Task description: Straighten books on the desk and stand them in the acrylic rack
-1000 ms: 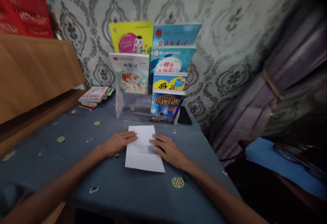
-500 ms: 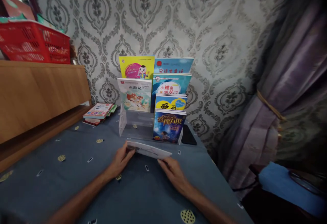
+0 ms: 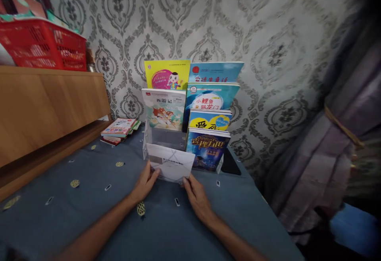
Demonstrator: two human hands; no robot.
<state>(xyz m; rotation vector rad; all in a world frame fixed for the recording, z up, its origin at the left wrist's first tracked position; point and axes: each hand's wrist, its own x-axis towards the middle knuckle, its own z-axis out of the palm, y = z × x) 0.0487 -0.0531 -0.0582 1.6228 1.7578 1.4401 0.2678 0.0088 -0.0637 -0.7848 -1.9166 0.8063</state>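
A thin white booklet (image 3: 171, 164) with dark print and grey lines on its face is held upright between my two hands. My left hand (image 3: 145, 181) pinches its lower left corner, and my right hand (image 3: 196, 197) grips its lower right corner. Just behind it stands a clear tiered book rack (image 3: 145, 140), whose front left part the booklet partly hides. In the rack's left column are a white-covered book (image 3: 165, 110) and a yellow book (image 3: 168, 68). The right column holds several books, with a dark blue book (image 3: 206, 150) at the front.
A short stack of books (image 3: 120, 128) lies to the left by a wooden cabinet (image 3: 53, 102) with a red basket (image 3: 44, 45) on top. Right of the rack lies a black phone (image 3: 231, 162). A patterned wall is behind, and a curtain (image 3: 321, 150) hangs at the right.
The booklet has tilted from nearly flat to upright, showing its printed face, and moved up to the rack's front left. Both hands keep their hold. The view has shifted slightly.
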